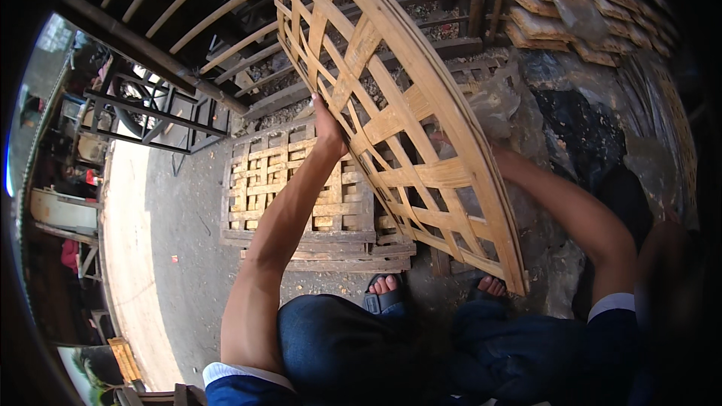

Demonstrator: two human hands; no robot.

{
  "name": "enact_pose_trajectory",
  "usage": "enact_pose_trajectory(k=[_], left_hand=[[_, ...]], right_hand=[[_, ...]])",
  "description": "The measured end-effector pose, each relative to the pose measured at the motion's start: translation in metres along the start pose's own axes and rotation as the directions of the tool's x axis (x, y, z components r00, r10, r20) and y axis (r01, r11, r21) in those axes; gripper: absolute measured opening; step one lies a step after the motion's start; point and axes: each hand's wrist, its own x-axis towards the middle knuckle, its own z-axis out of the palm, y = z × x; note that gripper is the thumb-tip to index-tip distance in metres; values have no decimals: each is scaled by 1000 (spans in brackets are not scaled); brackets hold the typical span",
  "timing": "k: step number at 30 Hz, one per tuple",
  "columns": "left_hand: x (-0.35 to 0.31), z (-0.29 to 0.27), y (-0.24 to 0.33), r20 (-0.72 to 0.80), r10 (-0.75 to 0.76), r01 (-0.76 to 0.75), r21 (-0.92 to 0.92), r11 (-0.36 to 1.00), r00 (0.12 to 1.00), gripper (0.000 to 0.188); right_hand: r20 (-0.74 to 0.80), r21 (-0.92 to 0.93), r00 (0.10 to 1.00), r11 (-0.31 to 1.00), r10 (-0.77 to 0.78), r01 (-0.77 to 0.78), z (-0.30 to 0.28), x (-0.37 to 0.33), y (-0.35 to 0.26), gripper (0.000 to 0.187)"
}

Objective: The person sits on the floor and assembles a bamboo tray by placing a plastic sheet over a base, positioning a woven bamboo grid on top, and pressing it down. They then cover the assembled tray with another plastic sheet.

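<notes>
A large woven bamboo lattice panel [421,174], framed with doubled slats, is held up on edge and tilted in front of me. My left hand [329,131] is closed on its left edge, the thumb pointing up along the frame. My right forearm [553,188] reaches behind the panel's right edge. The lattice mostly hides my right hand, so its fingers cannot be made out. Below the panel, a stack of similar lattice panels [289,173] lies flat on the ground, worn and yellowish. The held panel's lower corner hangs near my sandalled feet [385,291].
A rack of curved bamboo poles [226,11] spans the back. Stacked flat sheets [564,7] stand at the far right, above crumpled plastic sheeting [579,98]. A black metal frame [154,109] is at the left, beside the grey ground [184,218].
</notes>
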Motion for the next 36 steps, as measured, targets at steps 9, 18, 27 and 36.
enact_pose_trajectory(k=[9, 18, 27, 36], left_hand=[[35, -83, -2, 805, 25, 362, -294, 885, 592, 78], [0, -59, 19, 291, -47, 113, -213, 970, 955, 71], [31, -89, 28, 800, -13, 327, -231, 917, 600, 80], [24, -75, 10, 517, -46, 214, -271, 939, 855, 76]], right_hand=[[-791, -271, 611, 878, 30, -394, -31, -29, 19, 56], [-641, 670, -156, 450, 751, -590, -47, -62, 98, 81], [-377, 860, 360, 467, 853, -206, -66, 17, 90, 84], [-230, 897, 559, 396, 796, -195, -97, 64, 81, 56]])
